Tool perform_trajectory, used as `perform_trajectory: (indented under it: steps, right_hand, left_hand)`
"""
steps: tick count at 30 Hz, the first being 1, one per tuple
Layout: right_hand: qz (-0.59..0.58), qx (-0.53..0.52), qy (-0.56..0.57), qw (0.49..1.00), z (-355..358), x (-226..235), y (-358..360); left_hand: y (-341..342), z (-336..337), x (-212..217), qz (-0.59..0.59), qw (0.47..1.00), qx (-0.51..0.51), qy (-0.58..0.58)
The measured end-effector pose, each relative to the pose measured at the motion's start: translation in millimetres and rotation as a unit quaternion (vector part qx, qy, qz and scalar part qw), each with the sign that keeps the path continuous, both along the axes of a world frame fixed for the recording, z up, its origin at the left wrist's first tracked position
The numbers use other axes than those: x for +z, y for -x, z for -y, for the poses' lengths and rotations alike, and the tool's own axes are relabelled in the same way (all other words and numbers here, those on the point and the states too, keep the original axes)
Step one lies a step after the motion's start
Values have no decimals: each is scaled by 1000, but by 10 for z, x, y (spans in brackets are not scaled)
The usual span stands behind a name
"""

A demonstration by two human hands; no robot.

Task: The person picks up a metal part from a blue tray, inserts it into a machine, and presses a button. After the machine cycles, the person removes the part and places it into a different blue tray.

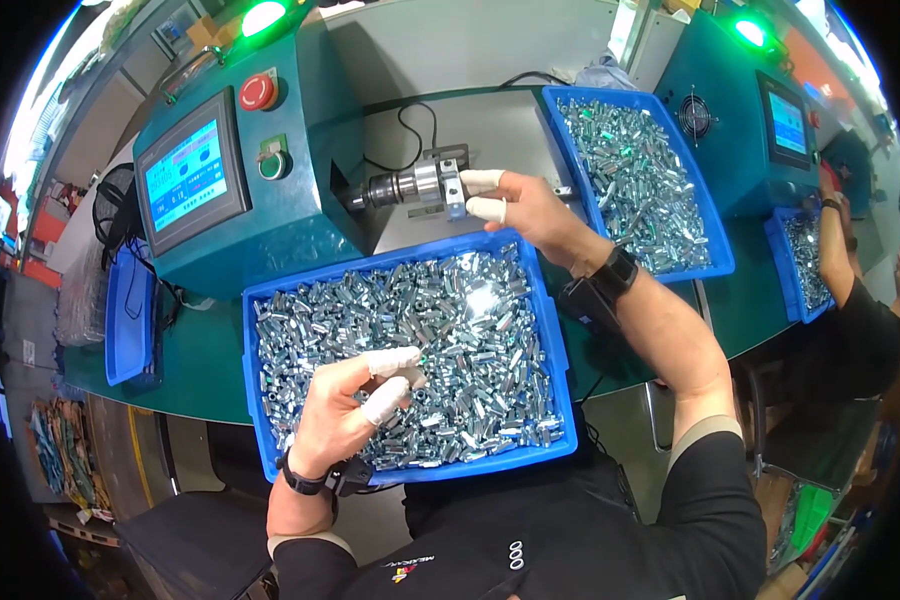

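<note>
My left hand (355,405), with white finger cots, hovers over the near blue tray (555,350) of small shiny metal parts and pinches one small metal part (417,378) between thumb and forefinger. My right hand (525,210), also in finger cots, reaches forward to the silver chuck (415,187) sticking out of the teal machine (270,180); its fingertips touch the chuck's front end, where a small part seems held but is mostly hidden.
A second blue tray (715,235) of metal parts lies at the right rear. The machine carries a touch screen (187,175) and a red stop button (257,92). Another person (855,300) works at a second teal machine (760,110) on the right.
</note>
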State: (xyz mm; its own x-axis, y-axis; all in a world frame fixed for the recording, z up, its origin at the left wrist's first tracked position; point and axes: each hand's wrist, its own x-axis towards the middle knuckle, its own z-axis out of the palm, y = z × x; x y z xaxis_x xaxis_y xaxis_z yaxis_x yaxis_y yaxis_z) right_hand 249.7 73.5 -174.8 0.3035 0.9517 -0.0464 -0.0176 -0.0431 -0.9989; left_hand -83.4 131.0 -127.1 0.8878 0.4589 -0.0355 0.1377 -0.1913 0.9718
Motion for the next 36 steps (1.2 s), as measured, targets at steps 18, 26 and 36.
perform_trajectory:
  steps: [18,26,36]
  right_hand:
    - [-13,-23,-7,1000,44,44,-45]
    - [24,-107,24,994,182,177,-216]
    - [578,-110,122,800,-340,507,-116]
  left_hand:
    - [10,-12,19,-20,1000,6,-4]
    - [49,-13,3,-8,1000,-4,-12]
    - [38,7,-51,-1,1000,15,18]
